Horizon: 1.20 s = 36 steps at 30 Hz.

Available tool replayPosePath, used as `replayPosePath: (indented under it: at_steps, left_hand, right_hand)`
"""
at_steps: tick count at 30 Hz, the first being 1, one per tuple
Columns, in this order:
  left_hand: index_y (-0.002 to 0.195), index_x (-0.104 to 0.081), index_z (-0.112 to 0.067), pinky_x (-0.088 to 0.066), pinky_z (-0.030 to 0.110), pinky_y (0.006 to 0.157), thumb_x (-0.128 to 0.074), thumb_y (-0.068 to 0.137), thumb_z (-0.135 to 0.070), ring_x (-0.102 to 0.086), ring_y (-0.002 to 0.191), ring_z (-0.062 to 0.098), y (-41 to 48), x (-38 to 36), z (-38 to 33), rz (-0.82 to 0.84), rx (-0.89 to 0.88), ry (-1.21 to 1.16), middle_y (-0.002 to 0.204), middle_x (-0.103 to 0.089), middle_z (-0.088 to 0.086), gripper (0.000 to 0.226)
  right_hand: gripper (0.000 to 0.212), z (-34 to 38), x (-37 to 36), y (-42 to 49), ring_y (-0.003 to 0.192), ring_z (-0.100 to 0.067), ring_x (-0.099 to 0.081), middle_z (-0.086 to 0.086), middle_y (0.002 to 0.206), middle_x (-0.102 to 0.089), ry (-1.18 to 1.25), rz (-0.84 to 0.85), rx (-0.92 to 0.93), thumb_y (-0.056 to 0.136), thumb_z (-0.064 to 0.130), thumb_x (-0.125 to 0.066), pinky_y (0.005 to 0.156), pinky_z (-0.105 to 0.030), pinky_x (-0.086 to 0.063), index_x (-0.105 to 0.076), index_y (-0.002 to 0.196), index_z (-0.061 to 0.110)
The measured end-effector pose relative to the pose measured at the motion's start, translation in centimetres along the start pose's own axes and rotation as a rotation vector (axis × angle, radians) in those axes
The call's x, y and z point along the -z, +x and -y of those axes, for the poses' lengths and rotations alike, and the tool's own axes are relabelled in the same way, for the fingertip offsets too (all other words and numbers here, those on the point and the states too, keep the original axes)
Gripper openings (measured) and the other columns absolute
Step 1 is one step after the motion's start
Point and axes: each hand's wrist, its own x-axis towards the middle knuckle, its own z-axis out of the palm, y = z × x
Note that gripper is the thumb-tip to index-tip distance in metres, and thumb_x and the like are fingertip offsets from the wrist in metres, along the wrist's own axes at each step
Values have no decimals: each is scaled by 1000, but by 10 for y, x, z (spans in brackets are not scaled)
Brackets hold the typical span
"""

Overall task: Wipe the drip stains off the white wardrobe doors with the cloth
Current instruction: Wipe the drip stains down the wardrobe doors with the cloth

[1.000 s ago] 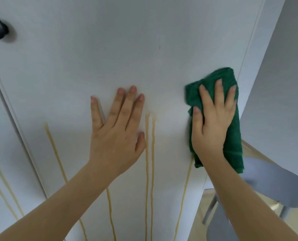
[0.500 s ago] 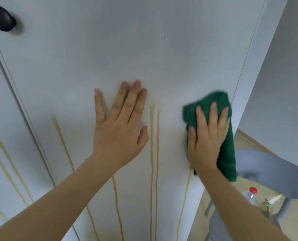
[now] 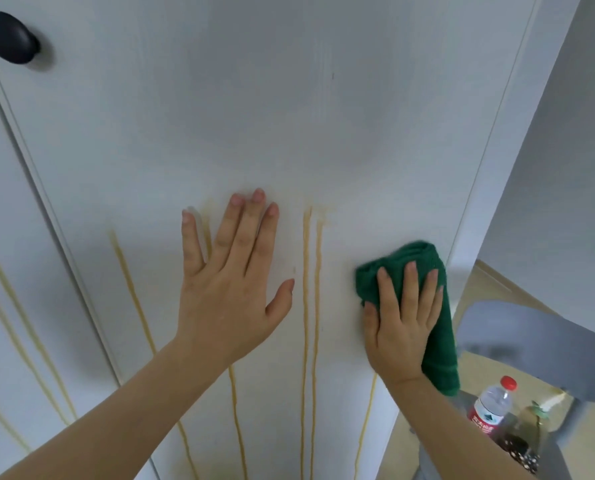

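A white wardrobe door (image 3: 289, 116) fills the view, with several yellow-brown drip stains (image 3: 306, 306) running down its lower half. My left hand (image 3: 230, 282) lies flat on the door with straight fingers, just left of a pair of drips. My right hand (image 3: 401, 317) presses a folded green cloth (image 3: 441, 327) flat against the door near its right edge, fingers straight over it. Below the cloth one thin drip (image 3: 367, 420) continues down. The neighbouring door (image 3: 12, 271) at the left also carries drips.
A black round knob (image 3: 8, 38) sits at the upper left of the door. To the right stands a grey chair (image 3: 531, 327) holding a red-capped water bottle (image 3: 490, 407) and a dark-filled bottle (image 3: 524, 434). A grey wall (image 3: 566, 168) rises behind it.
My right hand has slid the cloth downward along the door's right edge. The view has tilted down, bringing the bottles on the chair into sight. My left hand stays flat on the door.
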Motion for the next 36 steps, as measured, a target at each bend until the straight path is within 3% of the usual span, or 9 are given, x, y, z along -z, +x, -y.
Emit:
replayPosePath:
  at_steps: [6, 8, 13, 20, 22, 25, 27, 33, 36]
  left_hand:
    - [147, -14, -2, 0, 55, 113, -29, 96, -50, -4, 143, 20, 10, -5, 7, -62, 70, 15, 152, -18, 13, 72]
    - [147, -15, -2, 0, 55, 113, -30, 96, -49, -6, 143, 21, 12, -6, 6, -69, 69, 8, 152, -18, 13, 71]
    - [146, -17, -3, -3, 57, 112, -33, 94, -47, -7, 144, 21, 2, -4, 2, -63, 40, -16, 152, -19, 12, 71]
    - [145, -24, -1, -5, 59, 111, -35, 93, -42, -21, 140, 29, 9, -4, 12, -69, 31, 15, 151, -24, 13, 67]
    - [144, -25, -1, -5, 59, 111, -36, 93, -41, -21, 140, 29, 9, -3, 13, -73, 33, 12, 151, -26, 13, 66]
    - [144, -25, -1, -5, 58, 111, -36, 92, -41, -19, 141, 27, 5, -1, 15, -66, 32, 12, 151, -25, 13, 67]
    - [144, -25, -1, -6, 59, 111, -37, 92, -41, -21, 140, 28, 2, -1, 16, -70, 35, 15, 151, -25, 13, 67]
    - [145, -24, -2, -7, 59, 111, -38, 92, -40, -19, 141, 28, 10, 0, 18, -123, 83, 15, 151, -24, 12, 66]
    - [145, -23, -2, -8, 59, 111, -39, 92, -39, -19, 141, 29, 8, 1, 25, -149, 111, 15, 151, -24, 12, 66]
  right_hand:
    - [40, 18, -3, 109, 131, -38, -28, -18, 138, -44, -8, -213, -96, 100, 33, -25, 112, -43, -17, -43, 133, 19]
    - [39, 17, -4, 104, 132, -38, -29, -16, 140, -43, 2, -221, -77, 100, 32, -27, 112, -44, -19, -43, 133, 19]
    - [37, 7, -3, 14, 145, -25, -7, 3, 158, -9, -23, -48, 97, 101, 36, -30, 114, -46, -13, -34, 137, 26]
    - [40, 40, 1, 151, 131, -38, -30, -15, 140, -46, 25, -245, -124, 91, 24, -44, 109, -46, -20, -48, 130, 21]
    - [38, 43, 1, 138, 131, -39, -30, -13, 141, -42, -2, -203, 29, 94, 26, -40, 110, -47, -19, -46, 131, 21]
    - [38, 30, 4, 77, 133, -35, -27, -6, 140, -38, -19, -39, 428, 95, 27, -43, 112, -49, -17, -44, 132, 23]
    - [36, 23, 11, 75, 133, -32, -29, -3, 139, -39, -11, 15, 528, 95, 28, -43, 112, -46, -16, -45, 131, 25]
    - [39, 53, 11, 178, 132, -35, -25, -13, 141, -45, 73, -144, 117, 93, 23, -47, 112, -45, -15, -50, 131, 19]
    - [38, 57, 3, 129, 133, -37, -27, -9, 142, -40, 31, -105, 272, 94, 26, -44, 112, -49, -17, -46, 132, 21]
